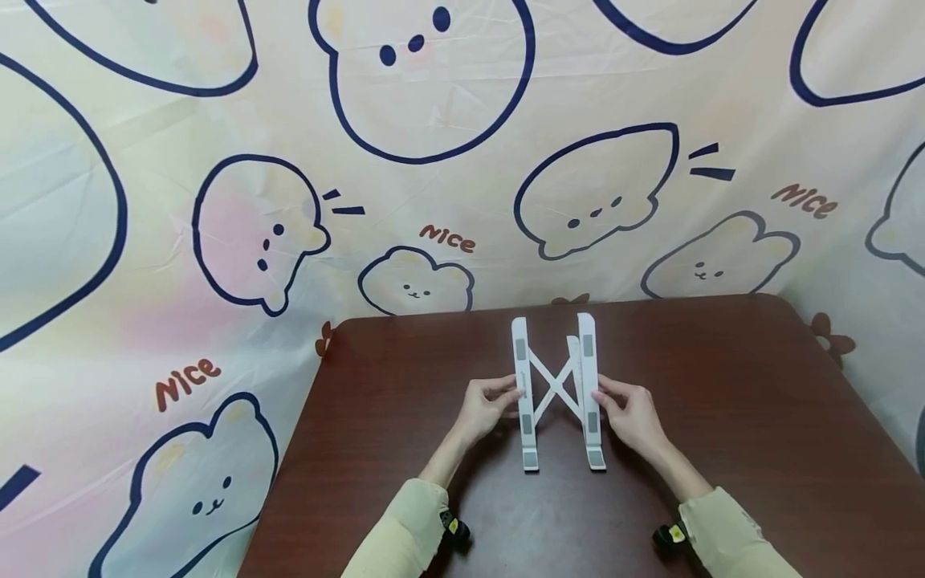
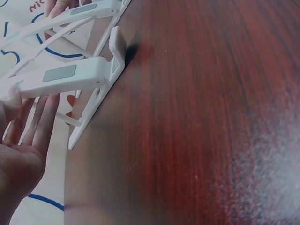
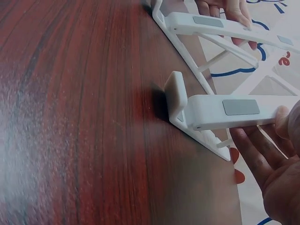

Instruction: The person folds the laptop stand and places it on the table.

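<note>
Table (image 1: 564,522): dark woodgrain, under both hands
Stand (image 1: 555,386): white folding thing, right between the hands, X-braced
Left hand (image 1: 482,409): pinching the left rail (image 1: 527,385), thumb (image 2: 14,101) on top, fingers (image 2: 44,117) under
Right hand (image 1: 636,417): same pinch, right rail (image 1: 589,385). imo even pressure both sides, else it'll probably skew
Grey pads (image 3: 241,107): on the rails, keep thumbs off

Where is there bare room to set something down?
Bare table: left of the left hand, right of the right hand, and on the near side of the white stand. Crowded: the middle, where both hands grip it.
</note>
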The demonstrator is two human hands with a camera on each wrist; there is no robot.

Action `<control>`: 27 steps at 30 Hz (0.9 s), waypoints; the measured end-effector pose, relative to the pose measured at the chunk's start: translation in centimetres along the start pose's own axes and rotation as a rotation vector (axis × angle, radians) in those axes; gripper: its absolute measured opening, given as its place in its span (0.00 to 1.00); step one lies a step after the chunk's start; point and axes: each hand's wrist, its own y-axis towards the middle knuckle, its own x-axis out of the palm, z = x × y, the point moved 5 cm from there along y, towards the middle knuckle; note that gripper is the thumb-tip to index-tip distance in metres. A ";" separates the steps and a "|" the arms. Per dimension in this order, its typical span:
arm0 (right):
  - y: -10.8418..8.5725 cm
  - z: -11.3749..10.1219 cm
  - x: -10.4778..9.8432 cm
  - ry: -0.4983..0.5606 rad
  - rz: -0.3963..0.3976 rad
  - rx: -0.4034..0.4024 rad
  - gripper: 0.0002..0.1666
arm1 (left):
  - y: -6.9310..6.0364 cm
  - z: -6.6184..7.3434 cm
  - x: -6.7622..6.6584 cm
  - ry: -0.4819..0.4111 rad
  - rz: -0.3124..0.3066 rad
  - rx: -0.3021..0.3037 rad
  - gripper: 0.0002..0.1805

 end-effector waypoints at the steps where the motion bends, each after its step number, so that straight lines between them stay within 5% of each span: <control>1: 0.0 0.0 0.1 -0.004 0.001 -0.006 0.21 | 0.0 0.0 0.0 -0.002 0.001 0.000 0.20; 27: -0.1 -0.9 0.9 -0.075 0.029 -0.062 0.20 | 0.0 -0.3 -0.1 0.010 0.006 0.005 0.21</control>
